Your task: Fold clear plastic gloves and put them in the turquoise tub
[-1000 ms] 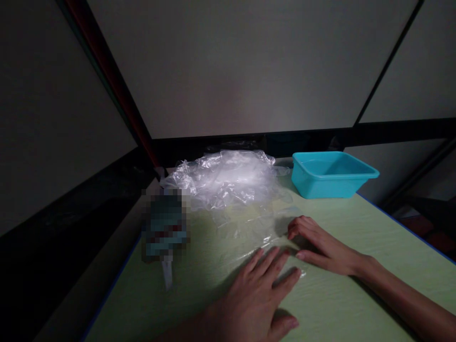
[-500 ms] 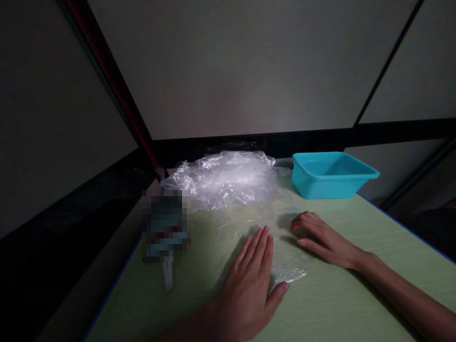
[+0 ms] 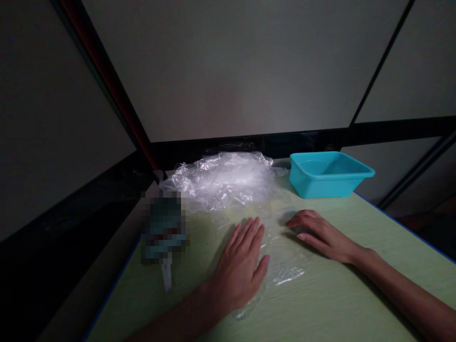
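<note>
A thin clear plastic bag (image 3: 285, 266) lies spread on the pale green tabletop between my hands. My left hand (image 3: 240, 266) rests palm down over its left part, fingers stretched out and thumb apart. On the right, my right hand (image 3: 317, 235) is at the bag's far right edge, fingers loosely bent, thumb apart from them, with nothing visibly gripped. Beyond both hands sits a crumpled heap of clear plastic bags (image 3: 228, 180), its near edge close to the flat bag.
A turquoise plastic basin (image 3: 327, 185) stands at the back right of the table (image 3: 338, 304). At the left edge is a pixelated dark green item (image 3: 166, 228) with a whitish strip below it. Pale panels (image 3: 228, 71) rise behind the table.
My left hand has slid slightly left and away from me, uncovering more of the flat bag. My right hand has barely moved. The view has shifted slightly.
</note>
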Tool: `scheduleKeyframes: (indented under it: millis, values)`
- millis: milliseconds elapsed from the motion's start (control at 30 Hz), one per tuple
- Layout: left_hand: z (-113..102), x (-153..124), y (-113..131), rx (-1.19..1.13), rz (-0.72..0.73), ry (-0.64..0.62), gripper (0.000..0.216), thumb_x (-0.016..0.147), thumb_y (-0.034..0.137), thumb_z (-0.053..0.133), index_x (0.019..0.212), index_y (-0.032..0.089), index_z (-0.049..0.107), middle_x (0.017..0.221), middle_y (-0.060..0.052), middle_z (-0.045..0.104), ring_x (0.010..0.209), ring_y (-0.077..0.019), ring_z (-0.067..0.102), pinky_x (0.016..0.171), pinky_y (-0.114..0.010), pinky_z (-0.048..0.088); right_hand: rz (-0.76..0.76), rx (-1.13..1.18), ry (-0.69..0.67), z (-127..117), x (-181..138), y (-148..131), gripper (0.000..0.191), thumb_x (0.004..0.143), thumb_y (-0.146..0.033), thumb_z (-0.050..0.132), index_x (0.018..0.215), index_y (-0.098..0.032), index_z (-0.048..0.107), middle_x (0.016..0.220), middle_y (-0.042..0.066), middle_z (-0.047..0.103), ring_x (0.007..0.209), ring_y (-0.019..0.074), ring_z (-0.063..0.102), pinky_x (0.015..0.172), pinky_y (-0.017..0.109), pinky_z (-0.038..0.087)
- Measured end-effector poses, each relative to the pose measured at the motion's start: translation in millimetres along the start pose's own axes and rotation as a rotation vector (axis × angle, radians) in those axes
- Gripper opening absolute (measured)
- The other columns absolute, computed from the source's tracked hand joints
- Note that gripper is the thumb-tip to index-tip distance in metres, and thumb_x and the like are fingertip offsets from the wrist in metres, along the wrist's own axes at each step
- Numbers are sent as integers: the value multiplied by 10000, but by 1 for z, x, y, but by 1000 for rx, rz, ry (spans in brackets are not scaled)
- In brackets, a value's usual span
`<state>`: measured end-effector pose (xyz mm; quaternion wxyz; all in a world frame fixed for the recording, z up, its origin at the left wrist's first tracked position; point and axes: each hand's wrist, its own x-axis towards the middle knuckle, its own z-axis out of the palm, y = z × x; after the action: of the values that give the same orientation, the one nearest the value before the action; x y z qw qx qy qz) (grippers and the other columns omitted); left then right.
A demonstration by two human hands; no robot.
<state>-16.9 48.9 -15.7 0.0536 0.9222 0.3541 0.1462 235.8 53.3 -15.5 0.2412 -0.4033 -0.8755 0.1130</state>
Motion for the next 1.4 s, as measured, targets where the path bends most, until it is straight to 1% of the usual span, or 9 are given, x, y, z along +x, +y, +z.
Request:
scheduleKeyframes:
  millis: [167,267,367,567,833,933,1067,1233,1400]
  values:
    - [-2,6,-5,29,-77,158,381,814,174,371,1187,108,418,1177,-121,534,1106,-223,466,1000,-424,290,76,-67,32,-12,-11,13,246,882,-303,399,1039,-214,566,1075,82,575,1054,229,481,863,432,405]
    - [-2,8,-8,40,-114,176,363,784,142,388,1142,117,443,1030,-109,607,963,-215,551,931,-406,367,134,-108,20,-18,-18,18,261,876,-323,407,1020,-212,595,1100,88,571,1056,236,494,856,427,424]
    - [-1,9,-9,26,-138,192,368,770,130,394,1136,142,436,975,-89,628,914,-210,570,891,-400,397,112,-139,4,-20,-19,16,266,869,-330,421,1006,-206,612,1072,92,591,1034,232,518,845,413,439]
    - [1,7,-8,-4,-145,204,420,768,126,397,1187,143,374,1022,-94,617,954,-207,560,944,-423,344,0,-166,-81,-21,-27,-2,223,869,-283,433,963,-198,617,1042,82,606,1048,217,512,845,385,454]
    - [0,6,-6,-1,-114,141,401,805,145,375,1206,130,379,1155,-112,552,1097,-212,477,1001,-445,271,-31,-241,-291,-21,-51,-58,239,875,-262,421,1057,-196,562,1057,60,609,1131,212,451,960,402,385]
    - [-6,1,7,-20,-28,86,382,822,177,387,1201,142,414,1282,-103,449,1213,-219,353,1038,-438,218,-21,-292,-280,-23,-52,-66,254,867,-298,436,1072,-203,552,1068,66,607,1135,239,448,947,445,385]
    - [-9,-11,32,-132,238,-102,442,835,268,431,1262,193,348,1362,-47,352,1273,-190,248,1063,-402,182,96,-249,-185,-29,-43,-52,244,869,-300,427,1058,-210,553,1082,80,593,1113,237,463,887,416,431]
    - [-3,-15,42,-145,424,-198,441,849,337,452,1240,160,349,1306,-51,435,1257,-184,284,1057,-408,181,148,-96,-99,-32,-12,-33,272,883,-331,399,1068,-203,553,1133,89,558,1078,227,485,885,407,415]
    - [-1,-13,39,-149,563,-173,261,895,254,388,1126,144,444,988,-36,649,1125,-123,460,1062,-383,127,-52,81,-186,-21,27,-40,290,911,-287,347,1116,-186,527,1108,60,581,1112,183,455,930,376,373]
